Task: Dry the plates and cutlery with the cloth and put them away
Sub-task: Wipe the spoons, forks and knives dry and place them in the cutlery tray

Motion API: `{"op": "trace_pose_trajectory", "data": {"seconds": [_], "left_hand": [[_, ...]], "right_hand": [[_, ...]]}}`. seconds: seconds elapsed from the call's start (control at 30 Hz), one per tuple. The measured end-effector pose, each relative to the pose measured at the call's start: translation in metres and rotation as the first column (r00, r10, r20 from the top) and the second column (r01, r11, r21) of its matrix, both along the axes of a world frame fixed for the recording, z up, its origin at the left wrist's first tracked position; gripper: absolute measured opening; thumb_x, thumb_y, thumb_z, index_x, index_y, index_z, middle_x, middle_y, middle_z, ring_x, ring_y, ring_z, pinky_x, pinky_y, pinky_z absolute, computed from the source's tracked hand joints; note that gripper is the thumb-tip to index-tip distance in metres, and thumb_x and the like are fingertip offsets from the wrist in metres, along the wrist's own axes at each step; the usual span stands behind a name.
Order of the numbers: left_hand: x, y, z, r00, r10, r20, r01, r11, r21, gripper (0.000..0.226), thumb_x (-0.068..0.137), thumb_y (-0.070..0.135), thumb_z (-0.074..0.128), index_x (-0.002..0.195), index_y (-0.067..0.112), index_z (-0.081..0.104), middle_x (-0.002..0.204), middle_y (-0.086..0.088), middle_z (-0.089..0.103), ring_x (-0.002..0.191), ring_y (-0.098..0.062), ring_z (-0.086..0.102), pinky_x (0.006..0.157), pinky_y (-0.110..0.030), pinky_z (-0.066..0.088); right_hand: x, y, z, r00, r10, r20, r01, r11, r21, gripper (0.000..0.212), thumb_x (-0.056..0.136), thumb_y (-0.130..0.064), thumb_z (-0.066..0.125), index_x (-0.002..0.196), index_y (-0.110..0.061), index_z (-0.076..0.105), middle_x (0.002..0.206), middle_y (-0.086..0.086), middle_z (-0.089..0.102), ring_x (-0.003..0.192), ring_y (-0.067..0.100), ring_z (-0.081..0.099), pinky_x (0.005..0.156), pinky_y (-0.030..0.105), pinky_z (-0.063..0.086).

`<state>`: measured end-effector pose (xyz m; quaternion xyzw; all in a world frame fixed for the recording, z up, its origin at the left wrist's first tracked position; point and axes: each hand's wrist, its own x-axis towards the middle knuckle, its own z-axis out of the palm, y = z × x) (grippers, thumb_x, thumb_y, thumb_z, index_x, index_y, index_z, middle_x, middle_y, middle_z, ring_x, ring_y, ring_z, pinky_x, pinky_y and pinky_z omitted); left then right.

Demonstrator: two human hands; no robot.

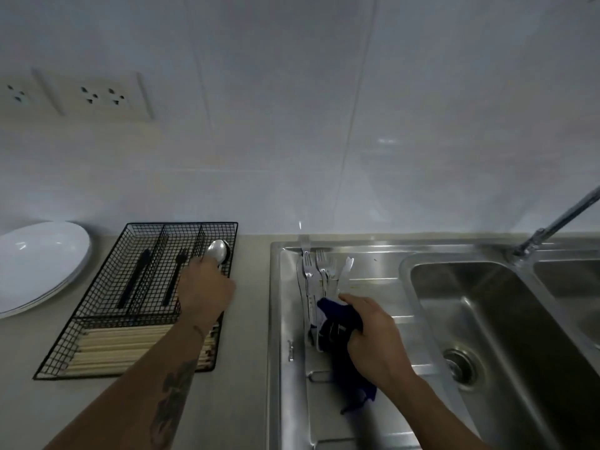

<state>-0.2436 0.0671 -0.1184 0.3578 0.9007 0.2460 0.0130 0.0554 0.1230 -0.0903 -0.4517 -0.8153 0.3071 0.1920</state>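
Note:
My left hand [203, 292] holds a silver spoon [218, 250] over the right compartment of the black wire cutlery tray [107, 306] on the counter. The spoon's bowl points away from me; its handle is hidden under my fingers. My right hand [373, 336] grips a dark blue cloth [337, 323] over the sink's draining board [292, 319]. Its forefinger reaches toward several forks and knives [319, 277] standing in a holder there. White plates [39, 264] are stacked at the far left of the counter.
The tray holds black cutlery [136, 277] in two compartments and wooden chopsticks [130, 347] in the front one. Two steel sink basins [506, 319] lie to the right under a tap [558, 222]. Wall sockets [97, 95] sit on the tiled wall.

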Motion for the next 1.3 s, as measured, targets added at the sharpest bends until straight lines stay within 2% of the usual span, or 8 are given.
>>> {"op": "trace_pose_trajectory", "data": {"seconds": [0.1,0.2,0.3,0.53,0.7,0.87,1.1,1.3], "left_hand": [[0.037,0.016,0.002,0.992,-0.105,-0.068,0.11,0.992,0.067,0.021,0.076,0.002,0.057,0.093,0.004,0.069,0.094,-0.016,0.065,0.084,-0.036,0.062,0.073,-0.039,0.053],[0.091,0.034,-0.005,0.962,-0.227,0.153,0.227,0.974,0.018,0.011,0.089,0.016,0.056,0.091,0.016,0.067,0.09,-0.002,0.064,0.083,-0.019,0.062,0.076,-0.034,0.056],[0.133,0.045,-0.024,0.942,-0.194,0.274,0.223,0.972,-0.076,0.011,0.089,0.026,0.058,0.085,0.017,0.061,0.084,0.0,0.06,0.075,-0.015,0.058,0.068,-0.031,0.055],[0.154,0.061,-0.043,0.968,-0.127,0.215,0.148,0.985,-0.087,0.022,0.083,0.027,0.064,0.099,0.018,0.053,0.097,-0.001,0.051,0.086,-0.018,0.056,0.075,-0.035,0.057],[0.137,0.084,-0.028,0.939,-0.091,0.332,0.097,0.995,-0.002,0.006,0.081,0.012,0.051,0.081,0.018,0.052,0.088,-0.004,0.058,0.073,-0.018,0.059,0.063,-0.034,0.056],[0.126,0.11,-0.021,0.916,-0.021,0.4,0.035,0.999,-0.028,0.014,0.083,0.012,0.054,0.087,0.001,0.062,0.073,-0.009,0.055,0.062,-0.021,0.057,0.049,-0.021,0.035],[0.126,0.129,-0.024,0.869,0.064,0.49,-0.045,0.998,-0.052,0.024,0.08,0.012,0.062,0.059,0.014,0.051,0.057,0.002,0.052,0.047,-0.012,0.047,0.047,-0.022,0.041],[0.116,0.133,-0.002,0.824,0.139,0.55,-0.153,0.988,-0.02,0.023,0.086,0.008,0.054,0.063,0.011,0.051,0.062,-0.002,0.053,0.054,-0.013,0.049,0.051,-0.022,0.041]], "right_hand": [[0.01,0.009,0.001,0.995,-0.088,-0.04,0.087,0.996,-0.02,0.065,0.073,0.015,0.051,0.13,-0.018,0.057,0.121,-0.004,0.057,0.102,0.006,0.05,0.086,0.001,0.03],[0.02,0.014,-0.001,0.987,-0.152,-0.06,0.148,0.987,-0.062,0.067,0.073,0.016,0.051,0.13,-0.017,0.056,0.124,-0.004,0.057,0.104,0.004,0.049,0.085,-0.003,0.028],[0.03,0.014,-0.002,0.98,-0.181,-0.082,0.175,0.981,-0.082,0.066,0.073,0.018,0.05,0.129,-0.016,0.057,0.119,-0.008,0.054,0.104,0.006,0.049,0.079,-0.009,0.026],[0.057,0.017,-0.01,0.972,-0.219,-0.087,0.207,0.97,-0.128,0.066,0.073,0.017,0.05,0.128,-0.018,0.057,0.115,-0.01,0.054,0.106,0.008,0.051,0.082,-0.004,0.029],[0.06,0.017,-0.01,0.975,-0.195,-0.105,0.177,0.971,-0.161,0.066,0.074,0.015,0.049,0.13,-0.021,0.056,0.117,-0.008,0.055,0.104,0.007,0.051,0.092,0.016,0.038],[0.058,0.023,-0.012,0.987,-0.136,-0.087,0.123,0.983,-0.138,0.066,0.074,0.014,0.049,0.13,-0.02,0.056,0.115,-0.012,0.052,0.103,0.003,0.047,0.09,0.007,0.032],[0.055,0.032,-0.026,0.996,-0.046,-0.077,0.041,0.997,-0.065,0.064,0.07,0.012,0.052,0.125,-0.02,0.06,0.115,-0.009,0.056,0.103,0.009,0.051,0.085,0.0,0.031],[0.055,0.029,-0.042,0.992,0.048,0.119,-0.047,0.999,-0.01,0.068,0.068,-0.013,0.047,0.136,-0.021,0.049,0.128,0.0,0.051,0.109,0.023,0.047,0.092,0.03,0.045]]}}
